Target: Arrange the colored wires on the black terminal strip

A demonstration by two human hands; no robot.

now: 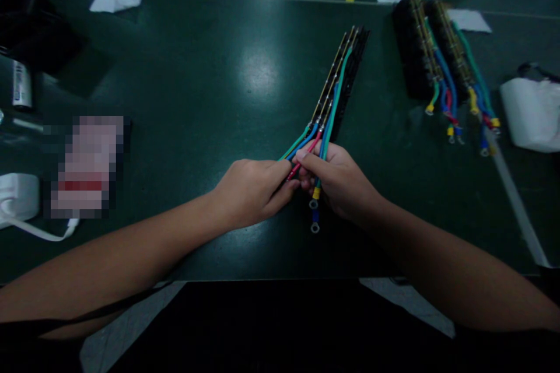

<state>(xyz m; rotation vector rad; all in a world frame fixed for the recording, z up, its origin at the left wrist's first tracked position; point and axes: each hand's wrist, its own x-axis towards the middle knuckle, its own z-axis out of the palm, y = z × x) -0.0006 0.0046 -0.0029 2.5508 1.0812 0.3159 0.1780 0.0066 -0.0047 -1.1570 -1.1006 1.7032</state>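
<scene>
The wired black block point(331, 86) lies on the middle of the counter point(196, 99), slanting from its near end at the hands to its far end on the right; whether its near end is lifted cannot be told. With its long metal bars and dark body it looks stiff, probably fairly light for its length. The wires point(333, 102), green, blue and red, look springy and smooth-skinned, so they may slide under the fingers. The joints where they meet the bars seem the fragile spot: a hard tug or sharp bend there could strain them. The body's sides look the safest hold for the block, and the insulation, clear of the joints, for the wires.

The left hand point(251, 193) is closed at the wires on the left, its fingertips at the red wire point(313, 144). The right hand point(343, 178) pinches the right-hand wires, two ring terminals point(315, 217) hanging out on the near side.

Farther right lie two similar wired blocks point(409, 52), with a white object point(531, 113) beyond them; on the left, a pixelated flat device point(90, 148) joins a white cable point(48, 236).
</scene>
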